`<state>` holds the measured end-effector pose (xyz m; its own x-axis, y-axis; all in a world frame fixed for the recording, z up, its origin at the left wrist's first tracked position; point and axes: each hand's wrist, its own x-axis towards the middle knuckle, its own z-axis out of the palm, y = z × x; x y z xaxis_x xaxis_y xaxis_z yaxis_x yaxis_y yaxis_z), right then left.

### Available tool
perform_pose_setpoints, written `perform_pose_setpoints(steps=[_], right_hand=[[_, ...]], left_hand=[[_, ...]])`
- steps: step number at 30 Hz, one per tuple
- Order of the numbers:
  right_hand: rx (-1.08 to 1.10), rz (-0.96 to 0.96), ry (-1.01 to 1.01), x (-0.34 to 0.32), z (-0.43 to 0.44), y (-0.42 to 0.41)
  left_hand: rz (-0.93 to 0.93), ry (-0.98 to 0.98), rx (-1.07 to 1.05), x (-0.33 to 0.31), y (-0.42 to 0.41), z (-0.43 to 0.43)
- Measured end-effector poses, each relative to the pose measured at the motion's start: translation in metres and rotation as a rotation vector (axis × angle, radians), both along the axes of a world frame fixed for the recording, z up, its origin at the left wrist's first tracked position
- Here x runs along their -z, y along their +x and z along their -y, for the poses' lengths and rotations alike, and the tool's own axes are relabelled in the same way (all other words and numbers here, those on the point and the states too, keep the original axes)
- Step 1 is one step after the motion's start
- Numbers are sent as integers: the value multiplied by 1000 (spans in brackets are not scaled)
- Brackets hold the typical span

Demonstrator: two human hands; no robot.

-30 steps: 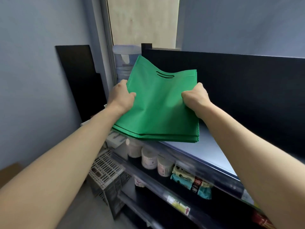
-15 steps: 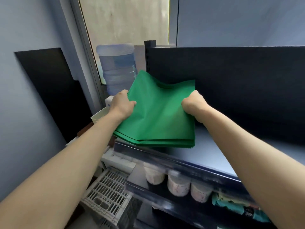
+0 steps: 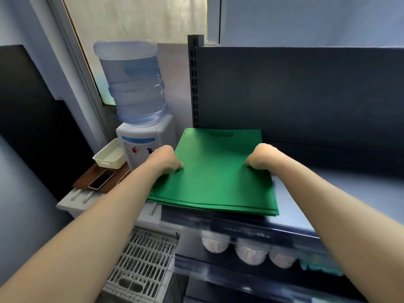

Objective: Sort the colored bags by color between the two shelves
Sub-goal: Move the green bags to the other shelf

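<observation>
**Green bags set down at the left end of the top shelf**

The stack of green bags point(image 3: 218, 178) lies flat on the top shelf point(image 3: 328, 193) of the dark rack, at its left end. The handle slot point(image 3: 222, 134) is at the far edge, close to the back panel point(image 3: 306, 95). The near edge sits about level with the shelf's front lip, so the stack's long axis runs from the person toward the panel.

The left hand point(image 3: 165, 159) grips the left side of the stack and the right hand point(image 3: 261, 157) grips the right side. Each has its fingers curled around the edge, roughly halfway along. The bags lie between the two hands, and neither hand is clearly nearer than the other. The stack looks fully supported, so the next step is probably to let go and draw both hands outward. Little room appears to remain for pushing the stack further back.

To the left of the rack stands a water dispenser point(image 3: 142, 141), with a white basket point(image 3: 110, 156) and a phone point(image 3: 102, 179) beside it. A plastic crate point(image 3: 140, 263) sits lower down. On the lower shelf point(image 3: 218, 262) are pale round packages, too blurred to identify.
</observation>
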<state>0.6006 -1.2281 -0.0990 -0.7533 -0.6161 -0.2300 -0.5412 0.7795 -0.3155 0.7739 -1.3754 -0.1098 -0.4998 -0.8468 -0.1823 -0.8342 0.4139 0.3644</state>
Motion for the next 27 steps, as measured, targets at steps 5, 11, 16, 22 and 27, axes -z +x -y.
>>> perform_pose_setpoints(steps=[5, 11, 16, 22, 27], right_hand=[[-7, -25, 64, 9, 9, -2], [-15, -70, 81, 12, 10, -2], [27, -195, 2, 1, -4, -1], [-173, -507, -75, -42, -54, -2], [-204, -778, 13, -79, -144, -19]], left_hand=[[14, -73, 11, 2, -1, 5], [86, -129, 8, 3, -6, 5], [162, -332, 29, -9, -19, -10], [-90, -477, 506, -47, -77, -77], [-241, -678, 869, -80, -118, -166]])
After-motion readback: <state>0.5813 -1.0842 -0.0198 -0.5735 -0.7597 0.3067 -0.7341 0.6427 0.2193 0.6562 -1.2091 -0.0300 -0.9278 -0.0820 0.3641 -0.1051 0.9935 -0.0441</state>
